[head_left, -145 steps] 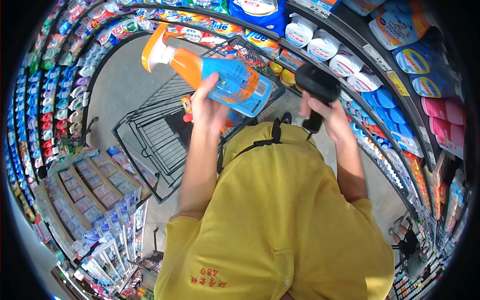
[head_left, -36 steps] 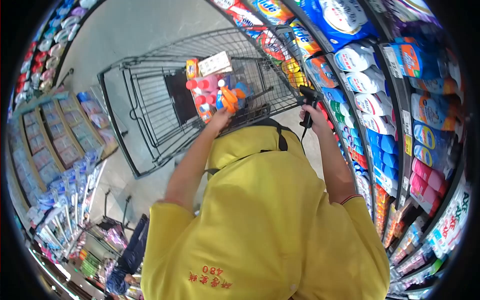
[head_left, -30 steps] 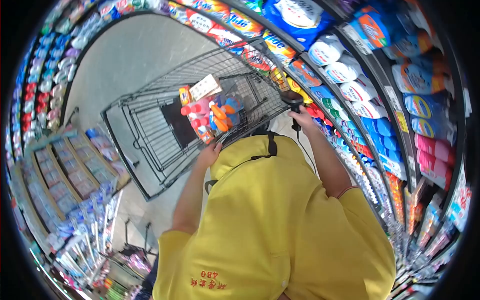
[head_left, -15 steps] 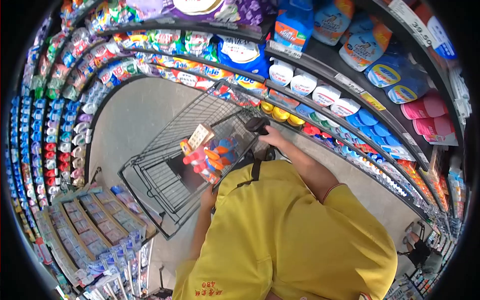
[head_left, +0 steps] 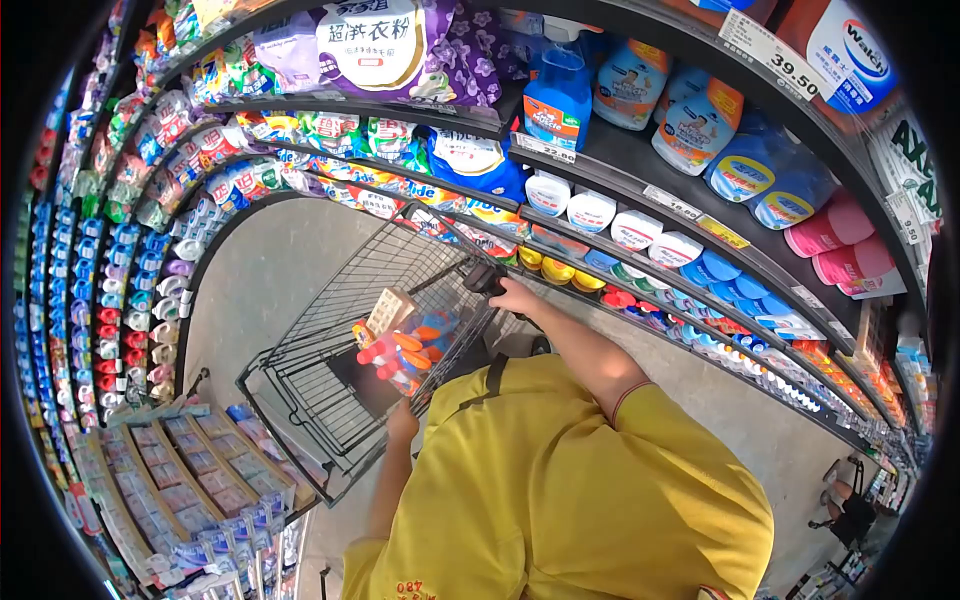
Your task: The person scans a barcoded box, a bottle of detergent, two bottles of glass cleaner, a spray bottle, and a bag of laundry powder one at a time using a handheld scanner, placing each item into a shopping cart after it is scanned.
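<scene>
A wire shopping cart (head_left: 300, 385) stands in front of me at a slant. My right hand (head_left: 512, 297) is closed round the near end of its dark handle (head_left: 484, 279). Lower down, my left hand (head_left: 402, 420) is closed at the cart's near side rim, close to the goods inside; its fingertips are partly hidden. In the cart lie several orange, pink and blue bottles (head_left: 408, 352), bunched together. Next to them leans a pale box with dark marks (head_left: 391, 311), with a small orange-and-yellow pack (head_left: 361, 333) beside it.
Shelves curve round the front and right, with purple detergent bags (head_left: 375, 50), blue spray bottles (head_left: 556, 100) and white-capped bottles (head_left: 592, 210). A display of boxed packs (head_left: 190, 470) stands at the lower left. Another person (head_left: 852, 515) is far off at the right.
My view has shifted, so the shelves sit lower and further left. The handle and my right hand appear further left and lower. Both hands stay at the cart.
</scene>
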